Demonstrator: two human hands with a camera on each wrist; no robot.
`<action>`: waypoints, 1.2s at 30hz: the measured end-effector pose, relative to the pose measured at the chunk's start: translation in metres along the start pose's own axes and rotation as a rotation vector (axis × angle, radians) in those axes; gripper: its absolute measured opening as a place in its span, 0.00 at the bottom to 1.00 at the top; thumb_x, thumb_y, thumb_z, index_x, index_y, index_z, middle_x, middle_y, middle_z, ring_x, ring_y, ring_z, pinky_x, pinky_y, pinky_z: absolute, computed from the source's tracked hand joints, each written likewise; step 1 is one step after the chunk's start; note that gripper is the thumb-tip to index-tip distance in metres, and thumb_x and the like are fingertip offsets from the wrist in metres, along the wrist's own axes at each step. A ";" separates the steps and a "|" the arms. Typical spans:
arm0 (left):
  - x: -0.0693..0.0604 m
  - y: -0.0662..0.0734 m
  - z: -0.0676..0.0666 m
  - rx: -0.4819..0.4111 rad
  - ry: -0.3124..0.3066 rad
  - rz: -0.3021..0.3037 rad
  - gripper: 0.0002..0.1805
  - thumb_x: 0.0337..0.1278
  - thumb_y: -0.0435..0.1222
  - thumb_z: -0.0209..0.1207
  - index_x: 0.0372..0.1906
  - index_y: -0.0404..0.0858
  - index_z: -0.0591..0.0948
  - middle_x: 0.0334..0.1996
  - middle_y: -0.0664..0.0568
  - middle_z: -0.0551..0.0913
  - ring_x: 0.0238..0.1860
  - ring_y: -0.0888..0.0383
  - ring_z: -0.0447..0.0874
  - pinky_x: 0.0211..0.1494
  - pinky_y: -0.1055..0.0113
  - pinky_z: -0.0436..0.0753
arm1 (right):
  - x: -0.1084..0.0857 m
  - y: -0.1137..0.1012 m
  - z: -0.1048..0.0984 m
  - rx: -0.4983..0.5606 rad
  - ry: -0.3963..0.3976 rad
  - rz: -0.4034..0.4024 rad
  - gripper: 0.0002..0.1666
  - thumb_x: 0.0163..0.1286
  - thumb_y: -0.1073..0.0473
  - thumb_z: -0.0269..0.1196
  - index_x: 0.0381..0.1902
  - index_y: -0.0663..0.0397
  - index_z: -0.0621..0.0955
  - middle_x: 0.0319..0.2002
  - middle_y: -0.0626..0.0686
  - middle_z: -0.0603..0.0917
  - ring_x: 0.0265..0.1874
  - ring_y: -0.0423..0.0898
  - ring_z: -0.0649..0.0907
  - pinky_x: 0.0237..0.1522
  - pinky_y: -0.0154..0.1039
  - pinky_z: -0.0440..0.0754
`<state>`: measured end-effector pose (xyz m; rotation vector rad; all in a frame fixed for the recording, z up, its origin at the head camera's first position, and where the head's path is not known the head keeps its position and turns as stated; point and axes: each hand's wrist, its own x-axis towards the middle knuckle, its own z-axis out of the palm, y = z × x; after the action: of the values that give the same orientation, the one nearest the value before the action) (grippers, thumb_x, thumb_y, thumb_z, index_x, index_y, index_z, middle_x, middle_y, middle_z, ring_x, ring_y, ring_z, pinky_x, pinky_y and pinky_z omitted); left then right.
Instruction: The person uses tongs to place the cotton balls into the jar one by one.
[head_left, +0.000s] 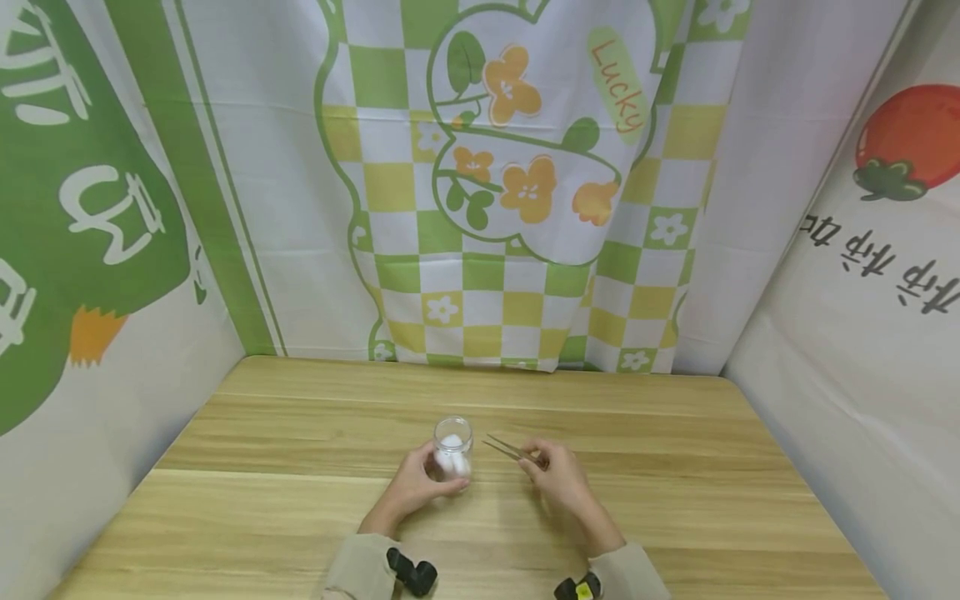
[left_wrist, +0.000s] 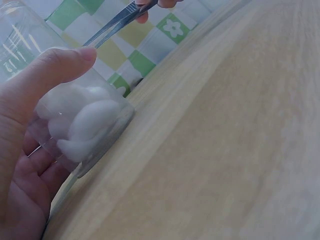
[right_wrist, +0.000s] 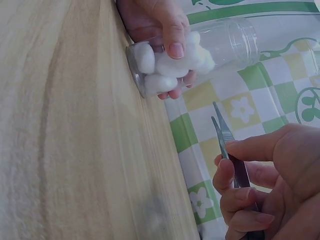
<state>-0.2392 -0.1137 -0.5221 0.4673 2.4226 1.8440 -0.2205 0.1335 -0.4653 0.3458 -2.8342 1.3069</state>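
Note:
A clear, lidless jar (head_left: pixel 453 434) stands on the wooden table, its lower part filled with several white cotton balls (right_wrist: pixel 172 64). My left hand (head_left: pixel 416 483) grips the jar from its left side, with the thumb across the front in the left wrist view. To the right of the jar, my right hand (head_left: pixel 557 477) pinches a pair of metal tweezers (right_wrist: pixel 231 155). The tweezers' tips are slightly apart and hold nothing. They point toward the jar without touching it. Part of the left fingers shows through the glass (left_wrist: pixel 55 135).
The wooden table (head_left: pixel 300 433) spreads around both hands. A green and yellow checked curtain (head_left: pixel 480 292) hangs behind its back edge, and printed cloths (head_left: pixel 847 358) close in the left and right sides. Black wrist cameras (head_left: pixel 411 572) sit at the sleeves.

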 end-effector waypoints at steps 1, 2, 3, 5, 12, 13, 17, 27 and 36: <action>0.000 0.000 0.000 -0.001 0.000 0.001 0.33 0.43 0.35 0.73 0.57 0.32 0.75 0.51 0.39 0.82 0.45 0.70 0.78 0.51 0.76 0.76 | 0.000 0.000 0.000 0.006 -0.003 0.006 0.14 0.66 0.63 0.62 0.47 0.63 0.81 0.25 0.55 0.82 0.21 0.40 0.75 0.22 0.29 0.70; 0.000 0.000 0.000 -0.003 0.001 0.001 0.32 0.43 0.35 0.73 0.57 0.32 0.75 0.51 0.39 0.82 0.44 0.70 0.78 0.51 0.76 0.76 | 0.000 0.001 0.000 0.013 -0.006 0.011 0.14 0.66 0.62 0.62 0.47 0.63 0.81 0.25 0.55 0.82 0.21 0.40 0.76 0.22 0.29 0.71; 0.000 0.000 0.000 -0.004 0.003 0.001 0.32 0.43 0.35 0.73 0.57 0.32 0.75 0.50 0.39 0.83 0.43 0.71 0.78 0.50 0.76 0.77 | -0.001 0.001 0.000 0.019 -0.010 0.016 0.14 0.66 0.62 0.62 0.47 0.64 0.81 0.25 0.55 0.82 0.21 0.41 0.77 0.22 0.29 0.71; 0.000 0.001 0.000 -0.007 0.003 0.001 0.32 0.43 0.35 0.73 0.57 0.32 0.75 0.50 0.39 0.83 0.43 0.71 0.78 0.50 0.76 0.77 | -0.001 0.001 -0.001 0.032 -0.019 0.024 0.14 0.66 0.62 0.62 0.47 0.64 0.81 0.26 0.57 0.83 0.22 0.41 0.78 0.23 0.29 0.72; 0.000 0.000 0.000 0.003 0.007 -0.009 0.32 0.43 0.35 0.73 0.56 0.32 0.76 0.49 0.39 0.83 0.42 0.70 0.77 0.49 0.76 0.77 | -0.001 0.004 -0.004 0.148 -0.049 0.094 0.14 0.69 0.61 0.59 0.45 0.68 0.81 0.25 0.60 0.83 0.24 0.41 0.76 0.25 0.30 0.71; 0.000 0.000 0.000 0.007 0.008 -0.009 0.32 0.43 0.35 0.73 0.56 0.32 0.76 0.49 0.39 0.83 0.42 0.70 0.77 0.49 0.76 0.77 | -0.001 0.005 -0.005 0.164 -0.047 0.105 0.14 0.70 0.62 0.58 0.44 0.69 0.81 0.25 0.61 0.82 0.24 0.42 0.76 0.26 0.30 0.71; -0.001 0.000 0.000 0.014 0.007 -0.012 0.32 0.43 0.35 0.73 0.57 0.33 0.76 0.49 0.41 0.83 0.42 0.70 0.77 0.49 0.76 0.77 | -0.002 0.005 -0.006 0.203 -0.030 0.159 0.14 0.70 0.64 0.56 0.44 0.72 0.80 0.26 0.61 0.82 0.26 0.44 0.79 0.29 0.32 0.74; -0.001 0.002 0.000 0.023 0.016 -0.031 0.32 0.43 0.35 0.73 0.57 0.33 0.75 0.49 0.41 0.83 0.42 0.68 0.77 0.48 0.76 0.77 | -0.001 0.001 -0.009 0.316 -0.050 0.277 0.14 0.69 0.67 0.57 0.47 0.75 0.79 0.26 0.59 0.84 0.18 0.39 0.73 0.21 0.29 0.68; 0.000 0.001 0.000 0.031 0.014 -0.033 0.32 0.43 0.37 0.73 0.56 0.33 0.76 0.48 0.41 0.83 0.42 0.67 0.77 0.47 0.76 0.77 | 0.003 0.009 -0.007 0.504 -0.082 0.335 0.15 0.66 0.69 0.59 0.46 0.80 0.77 0.20 0.47 0.82 0.18 0.35 0.78 0.21 0.27 0.78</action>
<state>-0.2392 -0.1133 -0.5210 0.4158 2.4562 1.8049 -0.2258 0.1439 -0.4673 -0.0916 -2.6654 2.1184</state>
